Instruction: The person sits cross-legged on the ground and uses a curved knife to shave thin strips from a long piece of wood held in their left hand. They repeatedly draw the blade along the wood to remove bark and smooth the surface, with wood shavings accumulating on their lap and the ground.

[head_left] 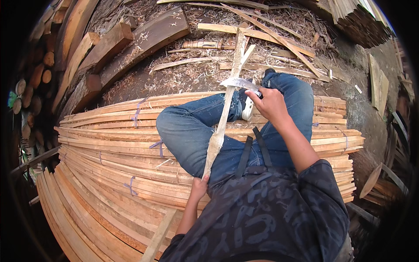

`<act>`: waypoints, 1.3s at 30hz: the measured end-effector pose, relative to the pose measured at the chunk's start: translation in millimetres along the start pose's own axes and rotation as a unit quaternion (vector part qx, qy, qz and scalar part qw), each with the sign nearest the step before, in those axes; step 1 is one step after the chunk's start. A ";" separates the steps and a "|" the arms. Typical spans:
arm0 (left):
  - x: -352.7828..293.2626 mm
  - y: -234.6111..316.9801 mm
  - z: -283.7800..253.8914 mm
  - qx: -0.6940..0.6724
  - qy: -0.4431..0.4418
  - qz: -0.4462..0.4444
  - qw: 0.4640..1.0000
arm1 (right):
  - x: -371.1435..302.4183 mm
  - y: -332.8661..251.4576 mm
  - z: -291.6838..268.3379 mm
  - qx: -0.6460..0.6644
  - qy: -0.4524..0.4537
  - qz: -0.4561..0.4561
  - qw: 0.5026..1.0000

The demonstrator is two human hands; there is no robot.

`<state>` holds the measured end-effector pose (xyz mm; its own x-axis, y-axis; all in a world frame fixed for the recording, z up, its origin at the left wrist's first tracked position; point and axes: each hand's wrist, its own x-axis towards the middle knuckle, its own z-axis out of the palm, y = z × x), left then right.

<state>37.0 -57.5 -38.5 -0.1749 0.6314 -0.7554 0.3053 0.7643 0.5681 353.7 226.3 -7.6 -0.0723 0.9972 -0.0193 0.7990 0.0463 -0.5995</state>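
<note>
While the left fingers point(204, 179) clasp a pale stick point(216, 142), the right fingers point(254, 98) grip a knife point(237, 82) across it.

The fingers of the left hand point(199, 187) grip the near end of a long, pale wooden stick point(222, 118), which slants far over the seated person's jeans point(185, 131). The right hand point(271, 105) holds a knife point(239, 83), its blade crossing the stick. Tied wooden strips point(104, 150) spread beneath. Farther off, shavings point(192, 59) litter the ground; thick dark beams point(150, 41) lie far left, beside stacked round logs point(36, 78).
</note>
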 end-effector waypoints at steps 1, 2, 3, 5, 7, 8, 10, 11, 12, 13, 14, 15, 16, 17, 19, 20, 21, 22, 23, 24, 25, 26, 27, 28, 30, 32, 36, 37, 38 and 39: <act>-0.1 3.7 -2.6 -0.007 -0.019 -0.001 1.000 | -4.4 -0.6 -6.6 0.029 -0.001 0.009 1.000; -0.2 5.4 -5.0 -0.014 -0.037 -0.002 0.999 | -7.6 -1.2 -15.2 0.058 -0.002 0.017 0.998; -0.6 4.4 -7.3 -0.020 -0.045 -0.012 0.999 | -10.5 -1.0 -18.8 0.088 -0.004 0.024 0.996; 3.0 6.4 -7.9 -0.035 -0.064 -0.025 0.997 | -11.0 3.8 -18.8 0.140 -0.121 0.041 0.982; 4.0 1.2 -6.7 -0.053 -0.059 -0.030 0.996 | -18.7 -0.8 -14.6 0.220 -0.232 0.064 0.945; 4.7 0.1 -5.6 -0.062 -0.057 -0.034 0.996 | -26.0 -7.1 -5.0 0.216 -0.255 0.048 0.941; 3.2 -0.5 -4.6 -0.063 -0.051 -0.030 0.996 | -41.7 -21.5 2.1 0.120 -0.210 -0.003 0.970; 1.1 -1.7 -4.7 -0.065 -0.044 -0.031 0.996 | -44.8 -21.1 8.8 0.052 -0.173 -0.039 0.983; 1.5 -4.4 -4.3 -0.057 -0.048 -0.018 0.997 | -43.7 -20.9 9.1 0.033 -0.154 -0.057 0.986; 1.8 -4.9 -5.8 -0.047 -0.050 -0.007 0.998 | -42.7 -20.8 9.1 0.016 -0.136 -0.074 0.988; 1.9 -4.8 -7.3 -0.037 -0.053 0.005 0.998 | -42.2 -19.9 10.0 0.000 -0.117 -0.091 0.989; 0.5 -4.4 -7.6 -0.056 -0.051 0.001 0.997 | -42.5 -17.8 12.7 -0.018 -0.100 -0.113 0.988; -0.2 7.1 -4.0 -0.075 -0.054 0.001 0.996 | -41.4 -18.6 11.2 -0.030 -0.106 -0.129 0.985; -0.8 12.8 -1.6 -0.094 -0.057 0.002 0.994 | -40.0 -20.1 8.0 -0.042 -0.112 -0.145 0.982; 0.2 7.1 -10.0 -0.067 -0.071 -0.036 0.995 | -39.3 -21.2 5.2 -0.062 -0.126 -0.171 0.975; 1.1 3.9 -12.7 -0.053 -0.080 -0.054 0.994 | -39.9 -23.0 5.1 -0.071 -0.134 -0.182 0.972; 2.2 1.5 -11.2 -0.055 -0.075 -0.056 0.994 | -40.2 -23.1 4.1 -0.080 -0.142 -0.192 0.968; 2.2 1.1 -10.5 -0.063 -0.073 -0.055 0.994 | -39.7 -23.6 2.1 -0.095 -0.149 -0.190 0.966; 2.7 1.4 -9.6 -0.071 -0.072 -0.054 0.993 | -37.8 -24.8 -1.6 -0.111 -0.156 -0.189 0.963; 2.9 1.9 -8.6 -0.079 -0.069 -0.054 0.993 | -36.0 -25.0 -3.0 -0.126 -0.163 -0.188 0.960; 2.1 3.6 -7.8 -0.070 -0.065 -0.051 0.994 | -32.0 -22.5 -1.1 -0.132 -0.160 -0.187 0.960; 0.6 6.3 -6.7 -0.060 -0.060 -0.047 0.995 | -25.5 -18.0 2.1 -0.138 -0.157 -0.186 0.960; -0.7 8.4 -5.2 -0.051 -0.054 -0.044 0.996 | -20.2 -14.2 5.7 -0.144 -0.154 -0.186 0.960; -0.9 10.9 -5.1 -0.048 -0.048 -0.054 0.996 | -16.3 -13.5 10.3 -0.154 -0.145 -0.186 0.959; -1.9 15.1 -2.7 -0.041 -0.036 -0.072 0.996 | -9.4 -11.6 21.0 -0.176 -0.128 -0.188 0.958; -5.8 19.8 -1.8 -0.015 -0.013 -0.057 0.998 | 13.1 1.9 30.4 -0.147 -0.040 -0.095 0.984; -5.2 30.1 0.7 -0.002 -0.012 -0.060 0.998 | 45.8 15.0 13.4 -0.173 -0.056 -0.026 0.983; -4.9 29.2 1.0 0.002 -0.005 -0.044 0.999 | 48.4 9.1 13.5 -0.154 -0.041 -0.040 0.986; -6.5 24.6 1.3 0.007 0.001 -0.028 1.000 | 47.7 3.6 10.2 -0.133 -0.035 -0.033 0.990; -6.8 20.3 1.3 0.012 0.007 -0.012 1.000 | 42.4 -2.9 4.5 -0.111 -0.029 -0.026 0.993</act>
<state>45.6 -46.5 -22.2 -0.1947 0.6155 -0.7637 0.3236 0.7753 0.5423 345.6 268.2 -10.3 -0.1449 0.9885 -0.0428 0.9048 0.1149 -0.4101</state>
